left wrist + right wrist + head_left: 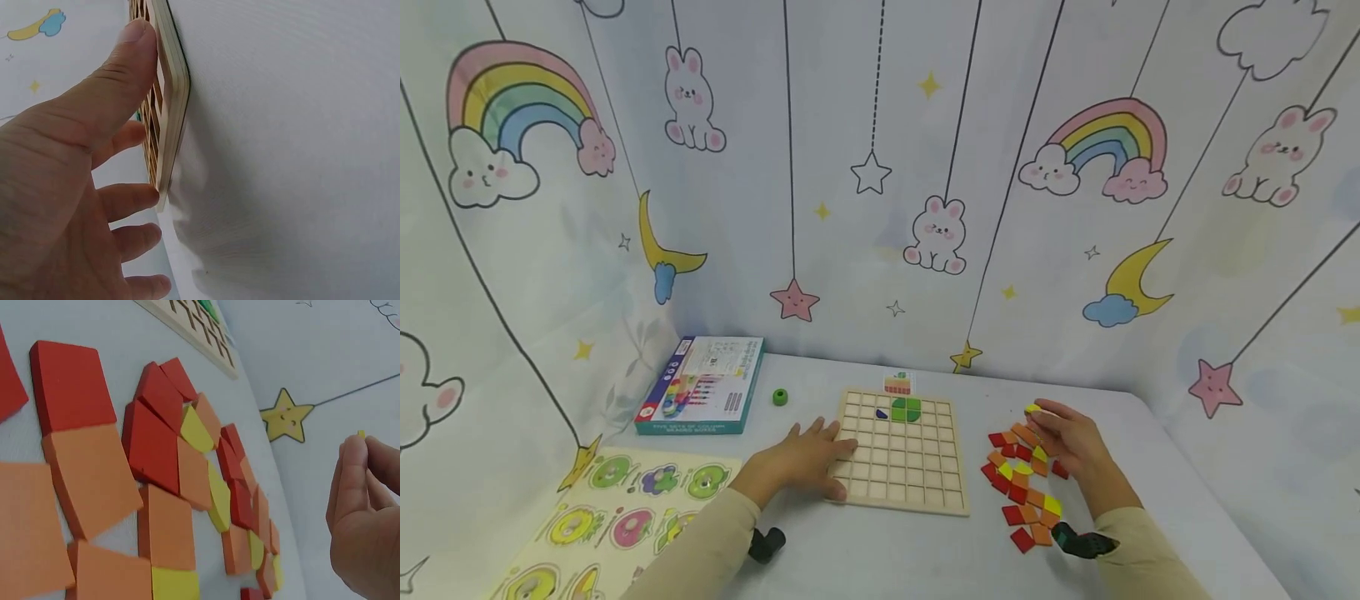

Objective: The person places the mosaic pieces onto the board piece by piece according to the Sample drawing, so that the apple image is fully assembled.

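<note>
My left hand (pixel 797 462) lies at the left edge of a wooden grid board (pixel 925 506), fingers spread and straight. In the left wrist view the thumb (pixel 128 62) is on the board's rim, close to its corner. Green quarter-round tiles (pixel 906 410) and a blue-and-white tile (pixel 881 413) sit in the board's upper cells. Over on the right, my right hand (pixel 1078 442) pinches a small yellow tile (pixel 1032 408) between thumb and fingers, above the loose tiles. Just a sliver of that tile (pixel 360 433) shows in the right wrist view.
Loose red, orange and yellow tiles (pixel 1021 515) spread right of the board. A small picture card (pixel 898 382) lies behind it. A green bead (pixel 780 397), a boxed toy set (pixel 703 387) and a fruit puzzle board (pixel 598 517) are to the left. Patterned curtains surround the table.
</note>
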